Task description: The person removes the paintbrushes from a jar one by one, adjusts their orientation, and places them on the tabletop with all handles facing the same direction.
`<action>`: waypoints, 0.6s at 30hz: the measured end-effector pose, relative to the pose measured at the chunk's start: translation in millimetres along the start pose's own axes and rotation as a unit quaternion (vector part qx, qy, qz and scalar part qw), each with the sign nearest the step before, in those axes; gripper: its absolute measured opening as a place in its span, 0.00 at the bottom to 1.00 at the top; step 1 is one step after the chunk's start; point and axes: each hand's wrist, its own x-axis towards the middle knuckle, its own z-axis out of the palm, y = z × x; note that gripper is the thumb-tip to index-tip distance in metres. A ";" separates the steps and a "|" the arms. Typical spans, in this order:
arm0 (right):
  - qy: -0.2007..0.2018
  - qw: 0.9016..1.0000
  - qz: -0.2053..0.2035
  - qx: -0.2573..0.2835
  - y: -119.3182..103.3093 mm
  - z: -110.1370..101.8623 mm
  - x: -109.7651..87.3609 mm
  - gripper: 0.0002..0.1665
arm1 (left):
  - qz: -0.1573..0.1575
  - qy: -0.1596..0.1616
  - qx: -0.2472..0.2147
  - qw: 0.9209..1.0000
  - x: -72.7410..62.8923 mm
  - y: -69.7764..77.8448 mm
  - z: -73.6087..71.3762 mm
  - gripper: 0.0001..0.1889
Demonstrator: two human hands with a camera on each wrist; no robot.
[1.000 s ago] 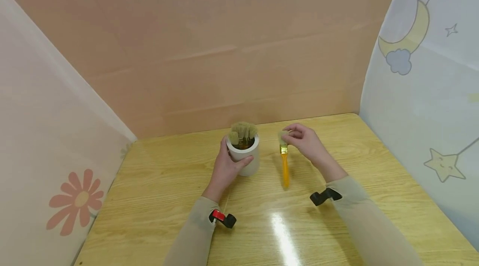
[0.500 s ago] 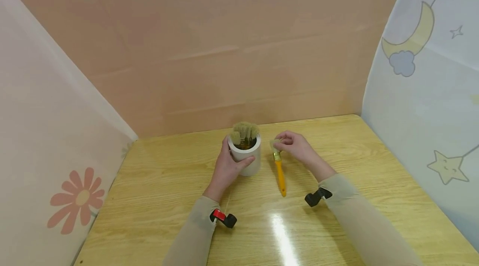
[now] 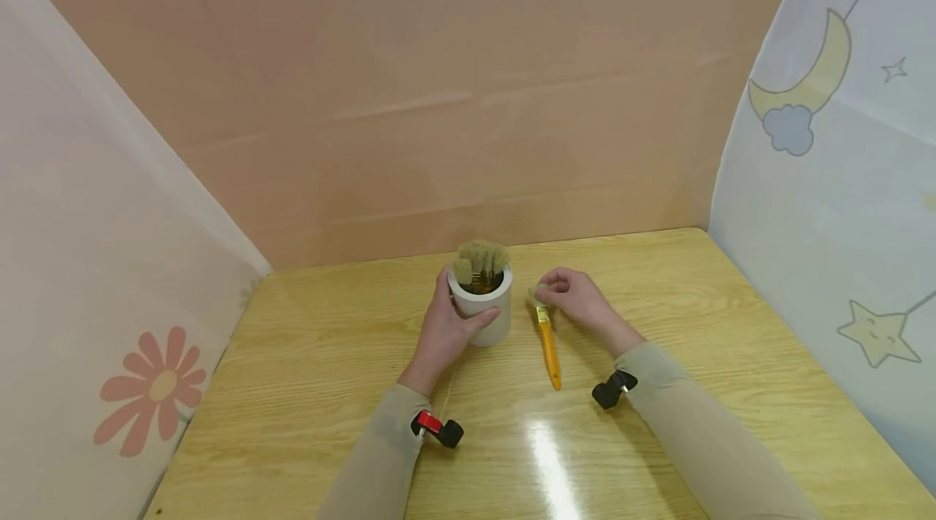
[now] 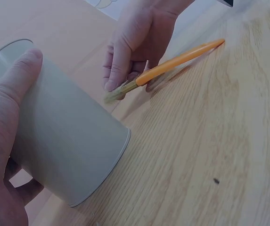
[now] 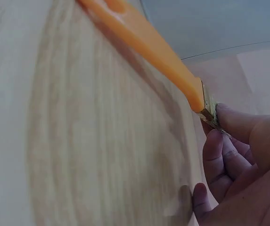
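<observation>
My left hand [image 3: 443, 331] grips a white cylindrical cup [image 3: 493, 327] from its left side, with the thumb across the front. Bristles up, several paintbrushes [image 3: 481, 257] stand in that cup, their handles mostly hidden inside. To the right of the cup, my right hand [image 3: 582, 301] pinches a paintbrush [image 3: 549, 349] by its bristles between thumb and fingers. This brush has an orange handle [image 4: 182, 59] and a gold ferrule. Its handle points toward me, low over the table; the left wrist view shows the bristle end raised and the handle's tip close to its shadow.
A wood-grain table [image 3: 329, 390] lies under both hands. Behind it rises a brown-pink backdrop [image 3: 409, 138]. Pale printed sheets flank it, one with a flower [image 3: 157, 386], the other with a moon [image 3: 815, 85]. Each wrist wears a black camera mount [image 3: 614, 388].
My right hand has moved left and toward me with the paintbrush, closer to the cup, and the handle has tilted a little. The left hand still holds the cup in nearly the same place.
</observation>
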 end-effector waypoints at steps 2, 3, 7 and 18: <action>-0.001 1.000 0.000 0.000 1.8 2.6 1.1 0.16 | -0.002 0.001 -0.001 1.000 0.6 -0.9 0.1 0.59; -0.002 1.000 0.000 0.000 2.0 3.7 1.1 0.16 | -0.003 0.001 -0.002 1.000 0.8 -1.4 0.1 0.59; -0.003 1.000 -0.006 -0.009 3.1 6.2 0.9 0.16 | 0.001 0.001 -0.008 1.000 0.6 -1.6 0.9 0.59; 0.006 0.999 -0.018 -0.044 5.6 10.1 4.1 0.14 | 0.000 0.006 0.002 1.000 -0.3 -0.7 2.4 0.58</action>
